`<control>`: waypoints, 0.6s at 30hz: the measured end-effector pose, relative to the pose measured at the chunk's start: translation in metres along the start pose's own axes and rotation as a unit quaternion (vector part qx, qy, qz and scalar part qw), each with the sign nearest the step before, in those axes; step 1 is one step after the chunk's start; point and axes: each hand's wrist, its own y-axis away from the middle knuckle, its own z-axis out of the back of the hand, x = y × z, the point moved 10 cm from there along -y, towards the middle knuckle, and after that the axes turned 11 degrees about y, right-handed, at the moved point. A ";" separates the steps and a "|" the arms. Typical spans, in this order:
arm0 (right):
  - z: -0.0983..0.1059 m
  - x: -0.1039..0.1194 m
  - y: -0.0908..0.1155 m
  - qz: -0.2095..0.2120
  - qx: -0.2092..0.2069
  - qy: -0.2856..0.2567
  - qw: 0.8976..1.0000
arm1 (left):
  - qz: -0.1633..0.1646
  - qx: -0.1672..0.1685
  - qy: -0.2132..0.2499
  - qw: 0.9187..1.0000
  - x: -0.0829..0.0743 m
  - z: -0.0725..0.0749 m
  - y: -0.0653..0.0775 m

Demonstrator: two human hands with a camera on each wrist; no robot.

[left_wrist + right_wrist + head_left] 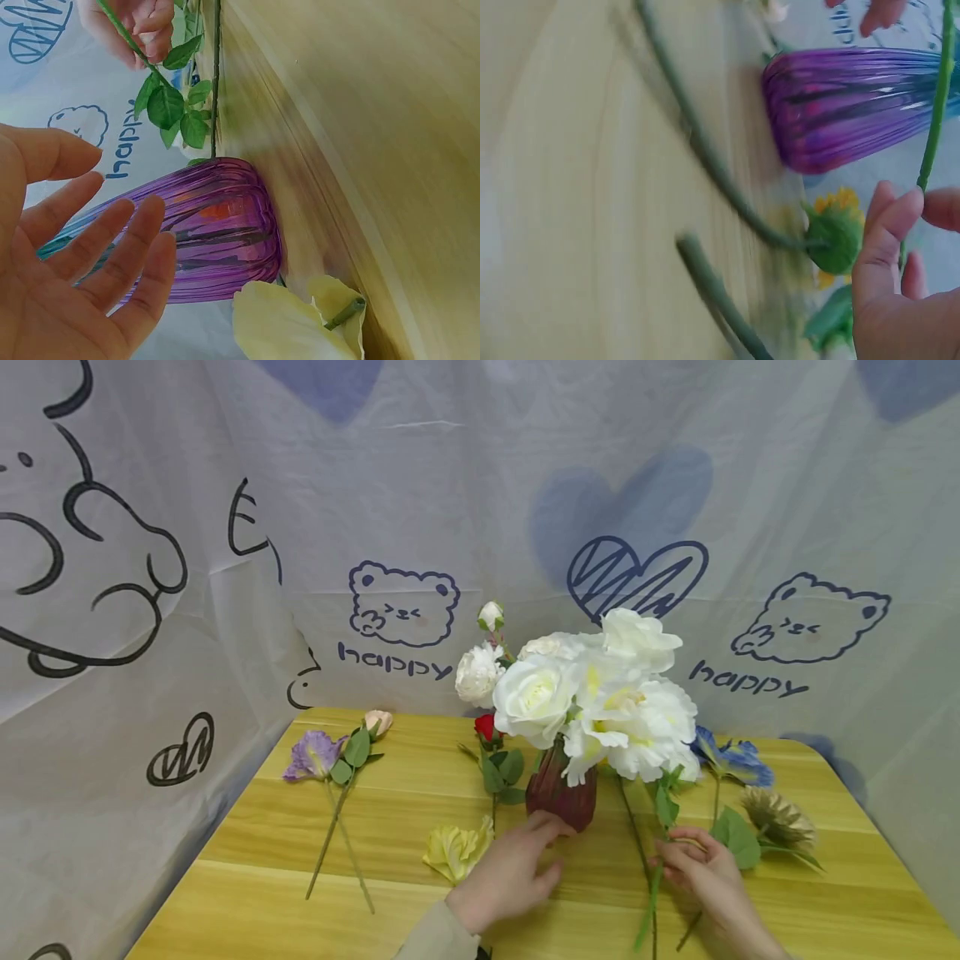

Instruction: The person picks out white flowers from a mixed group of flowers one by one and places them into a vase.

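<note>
A ribbed purple glass vase (561,793) stands on the table, with stems inside showing through its wall in the left wrist view. My left hand (517,870) is at the vase's lower front, its fingers spread and loosely bent beside the glass (225,225). With thumb and fingers my right hand (703,867) pinches a green flower stem (935,124) to the right of the vase. Green leaves (166,109) grow on that stem, and it runs up toward the big white blooms (637,727). Those blooms overlap the vase's mouth and hide it in the head view.
Left on the wooden table (247,868) lie a purple flower (313,755) and a pale pink rosebud (378,722). A red rose (487,727) and a yellow flower (456,850) lie near the vase. Further right are a blue flower (738,762) and a brown flower (780,818).
</note>
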 end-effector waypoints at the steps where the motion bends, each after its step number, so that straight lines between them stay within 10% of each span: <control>1: -0.001 -0.004 0.001 -0.016 0.009 -0.040 0.999 | 0.000 -0.004 0.001 1.000 0.000 0.001 0.000; 13: -0.026 -0.017 0.013 -0.099 0.182 -0.312 0.927 | -0.006 -0.028 0.009 1.000 -0.003 0.007 -0.002; 18: -0.027 -0.020 0.015 -0.109 0.162 -0.266 0.944 | -0.044 -0.053 0.005 0.998 -0.015 0.014 -0.003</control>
